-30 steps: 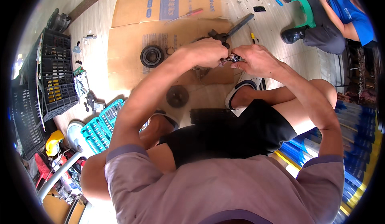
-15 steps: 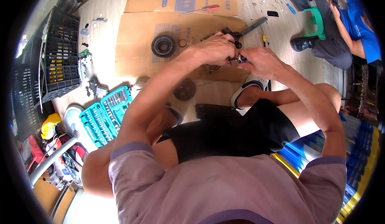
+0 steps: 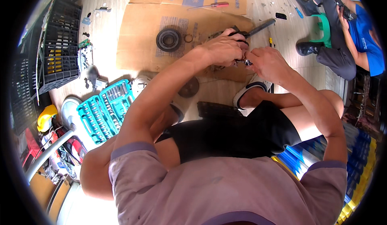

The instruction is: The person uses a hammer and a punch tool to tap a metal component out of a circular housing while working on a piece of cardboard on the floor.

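Note:
Over the near right part of a flattened cardboard sheet (image 3: 137, 35), my hands work close together. My left hand (image 3: 225, 49) curls round a dark machine part (image 3: 238, 35), from which a thick dark rod (image 3: 262, 26) sticks out to the far right. Fingers of my right hand (image 3: 268, 63) pinch at a small shiny metal piece (image 3: 246, 62) between the hands; its exact kind is mostly hidden. Left of them on the cardboard lie a round black ring-shaped part (image 3: 168, 39) and a thin small ring (image 3: 188, 38). Farther back rests a red-handled screwdriver (image 3: 217, 4).
A teal socket set (image 3: 107, 110) lies unfolded at my left, past my knee. Black plastic crates (image 3: 60, 51) stand far left. A dark disc (image 3: 188, 87) sits near my feet. Right, a co-worker in blue (image 3: 369, 43) holds a black object beside a green stool (image 3: 323, 29).
My right fingers have closed in more over the shiny piece, and both hands sit slightly lower and to the right in view. The whole scene has shifted a little with the head.

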